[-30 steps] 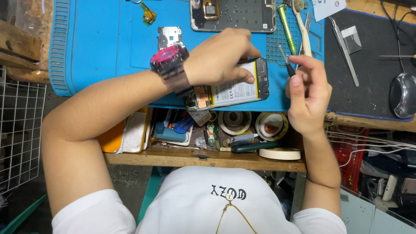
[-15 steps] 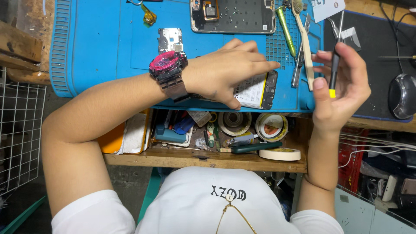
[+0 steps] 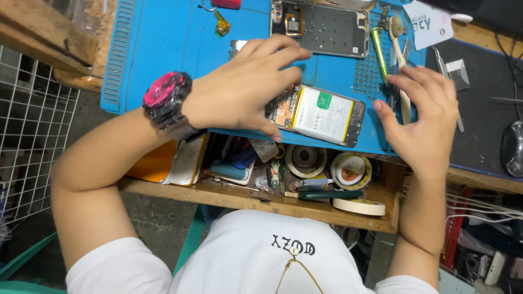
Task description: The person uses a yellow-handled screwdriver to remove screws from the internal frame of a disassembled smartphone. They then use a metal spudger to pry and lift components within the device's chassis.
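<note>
An opened phone (image 3: 327, 114) with its white battery showing lies tilted near the front edge of the blue work mat (image 3: 163, 49). My left hand (image 3: 234, 92), with a pink and black watch (image 3: 166, 100) on its wrist, covers the phone's left end; the thumb presses its near corner and the fingers spread over its far side. My right hand (image 3: 425, 125) hovers just right of the phone, fingers apart and holding nothing. They rest over a pale-handled brush (image 3: 396, 32) and thin tools lying on the mat.
A second phone body (image 3: 327, 30) with loose screws lies at the mat's far edge, beside a green tool (image 3: 378, 49). Tweezers (image 3: 447, 76) and a mouse (image 3: 512, 149) sit on the black mat at right. Below, an open wooden drawer (image 3: 256, 198) holds tape rolls (image 3: 351, 169). A wire rack (image 3: 27, 147) stands at left.
My right hand has come down from holding up a yellow-tipped tool and is now spread with nothing in it. My left hand has slid left, uncovering most of the phone.
</note>
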